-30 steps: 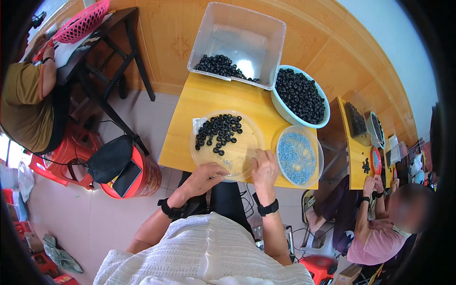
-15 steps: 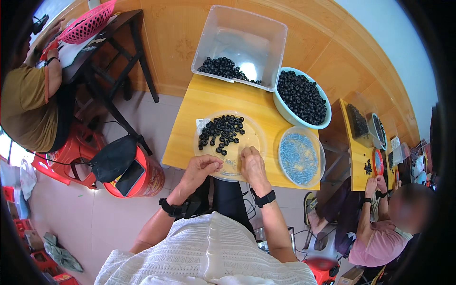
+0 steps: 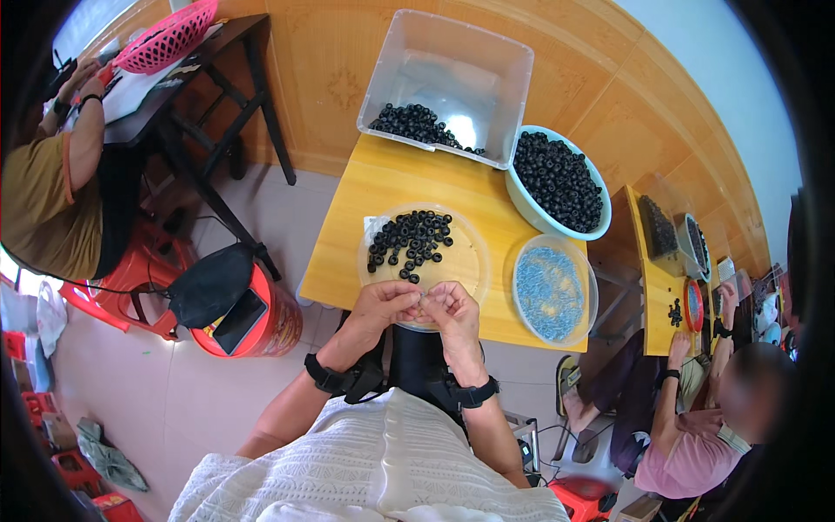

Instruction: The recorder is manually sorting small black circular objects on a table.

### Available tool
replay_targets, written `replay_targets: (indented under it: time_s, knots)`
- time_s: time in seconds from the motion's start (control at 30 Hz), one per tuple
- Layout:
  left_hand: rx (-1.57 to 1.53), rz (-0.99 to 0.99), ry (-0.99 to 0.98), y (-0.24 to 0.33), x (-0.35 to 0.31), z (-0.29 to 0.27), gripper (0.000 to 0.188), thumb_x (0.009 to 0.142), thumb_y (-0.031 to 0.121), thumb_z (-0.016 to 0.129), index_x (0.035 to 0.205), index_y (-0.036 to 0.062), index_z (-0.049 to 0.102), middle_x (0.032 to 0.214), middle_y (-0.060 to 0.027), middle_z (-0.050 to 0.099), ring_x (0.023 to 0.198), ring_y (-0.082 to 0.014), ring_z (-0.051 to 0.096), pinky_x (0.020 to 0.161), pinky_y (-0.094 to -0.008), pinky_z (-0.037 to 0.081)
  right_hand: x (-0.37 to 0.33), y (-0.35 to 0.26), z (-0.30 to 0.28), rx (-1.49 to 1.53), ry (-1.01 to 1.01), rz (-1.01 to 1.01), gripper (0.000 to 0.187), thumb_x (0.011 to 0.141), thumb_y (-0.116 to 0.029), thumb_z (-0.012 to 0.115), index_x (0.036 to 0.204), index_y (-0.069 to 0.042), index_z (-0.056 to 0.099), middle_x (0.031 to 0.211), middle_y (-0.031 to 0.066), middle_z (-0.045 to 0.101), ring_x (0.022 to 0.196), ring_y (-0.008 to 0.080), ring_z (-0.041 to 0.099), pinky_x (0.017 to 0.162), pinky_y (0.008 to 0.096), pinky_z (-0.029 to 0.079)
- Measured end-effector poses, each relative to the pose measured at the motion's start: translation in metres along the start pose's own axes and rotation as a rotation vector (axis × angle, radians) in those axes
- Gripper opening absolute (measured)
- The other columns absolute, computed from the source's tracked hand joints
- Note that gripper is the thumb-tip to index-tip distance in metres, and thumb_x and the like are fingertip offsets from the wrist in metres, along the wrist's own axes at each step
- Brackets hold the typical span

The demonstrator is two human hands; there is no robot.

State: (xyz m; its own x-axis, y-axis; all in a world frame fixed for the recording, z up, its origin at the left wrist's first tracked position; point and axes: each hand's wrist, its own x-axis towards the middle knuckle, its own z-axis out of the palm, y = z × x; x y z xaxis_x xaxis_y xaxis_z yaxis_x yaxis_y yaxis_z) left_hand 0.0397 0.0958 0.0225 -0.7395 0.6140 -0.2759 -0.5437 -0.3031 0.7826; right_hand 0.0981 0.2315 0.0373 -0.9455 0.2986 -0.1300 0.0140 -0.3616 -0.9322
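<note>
The bench (image 3: 383, 187) is showing a bright yellow top. Small black rings (image 3: 410, 244) are lying on a clear round plate (image 3: 465, 261). A clear tub (image 3: 452, 70) is holding more black rings, and a pale green bowl (image 3: 532, 204) is brimming with black ones too. A clear dish (image 3: 584, 300) is carrying light blue bits. Both wrists are wearing black bands (image 3: 329, 376), and the person's top (image 3: 374, 470) is showing a white knitted rib. A red bucket (image 3: 274, 326) is standing on the pale grey floor (image 3: 156, 409), under a black bag (image 3: 209, 283). A pink basket (image 3: 170, 36) is sitting on a dark table (image 3: 235, 39). The wall (image 3: 322, 78) is showing orange wood panelling.
</note>
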Motion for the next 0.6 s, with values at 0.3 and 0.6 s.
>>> replay_targets:
  time_s: [0.3, 0.6]
  knots:
    - [-0.114, -0.077, -0.136, 0.005, -0.004, -0.009, 0.015, 0.085, 0.013, 0.060, 0.096, 0.0045, 0.061, 0.083, 0.0012, 0.061, 0.070, -0.0052, 0.056, 0.065, -0.0174, 0.047, -0.009, -0.003, 0.013, 0.005, -0.030, -0.058, 0.013, 0.080, 0.004, 0.059, 0.091, -0.001, 0.054, 0.076, 0.0032, 0.060, 0.065, 0.0094, 0.060, 0.057, 0.0204, 0.050]
    - [-0.096, -0.172, -0.192, 0.004, -0.006, -0.012, 0.014, 0.085, 0.018, 0.060, 0.094, 0.0062, 0.061, 0.079, 0.0036, 0.058, 0.066, -0.0028, 0.052, 0.061, -0.0156, 0.043, -0.023, -0.015, 0.016, -0.728, -0.052, -0.459, 0.023, 0.074, 0.006, 0.063, 0.097, 0.001, 0.061, 0.078, 0.0066, 0.058, 0.068, 0.0130, 0.059, 0.060, 0.0238, 0.051]
